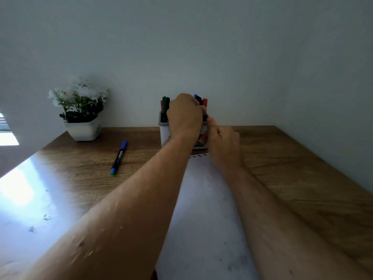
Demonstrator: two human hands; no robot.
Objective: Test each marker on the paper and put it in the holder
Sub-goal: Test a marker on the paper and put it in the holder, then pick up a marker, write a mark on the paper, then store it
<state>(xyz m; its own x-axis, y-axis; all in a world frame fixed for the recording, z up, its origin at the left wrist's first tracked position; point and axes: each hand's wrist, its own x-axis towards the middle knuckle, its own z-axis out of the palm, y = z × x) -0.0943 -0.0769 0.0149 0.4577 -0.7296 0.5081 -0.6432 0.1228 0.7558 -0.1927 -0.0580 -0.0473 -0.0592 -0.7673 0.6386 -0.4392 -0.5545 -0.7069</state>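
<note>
A white potted plant [82, 112] stands far left on my wooden desk [292, 168], and a blue-capped marker [119, 157] lies loose nearer. My left hand [184, 116] hides most of the grey holder [164, 131], fingers curled among upright markers [165, 104]; what they grip I cannot tell. My right hand [224, 144], loosely curled, touches the holder's right side, over the white paper [205, 219].

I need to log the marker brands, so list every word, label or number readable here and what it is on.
None can be read.
Marker lying on the table: a pale label on the barrel, too blurred to read.
Holder: a coloured picture or label on its front, mostly hidden behind the hands.
Paper: zigzag test scribbles at its far edge, not writing.
</note>
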